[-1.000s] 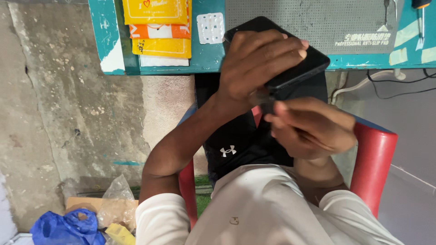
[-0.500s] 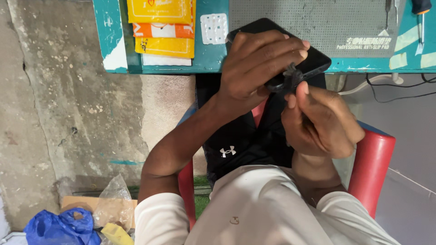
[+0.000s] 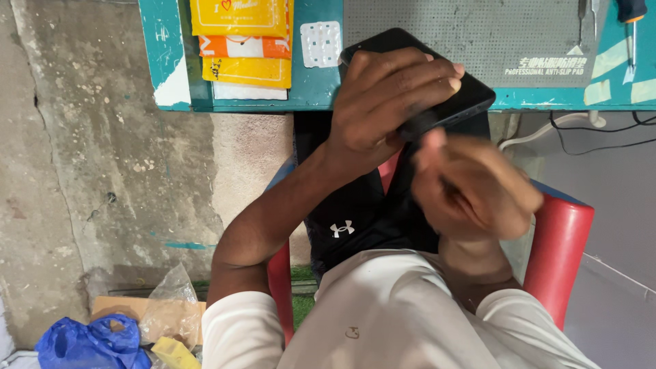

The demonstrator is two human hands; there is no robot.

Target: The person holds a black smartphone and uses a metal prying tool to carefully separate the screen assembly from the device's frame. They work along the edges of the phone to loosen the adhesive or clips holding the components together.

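head view: a seated person holds a black phone (image 3: 456,102) over the edge of a teal worktable (image 3: 311,92), both hands on or beside it.

from the left: a blue plastic bag (image 3: 82,343) and a clear crumpled bag (image 3: 171,301) lie on the concrete floor; yellow and orange packets (image 3: 244,41) are stacked on the table, with a small white blister card (image 3: 320,44) just beside them. the left hand (image 3: 389,99) is clasped over the phone, fingers spread across its dark face, holding it at the table's edge by a grey perforated anti-slip pad (image 3: 478,34). the right hand (image 3: 478,188) sits just below the phone's lower edge, motion-blurred, fingers curled; i cannot tell whether it pinches anything. a red chair (image 3: 557,249) shows behind the right arm, and cables (image 3: 581,126) hang under the table at the far right.
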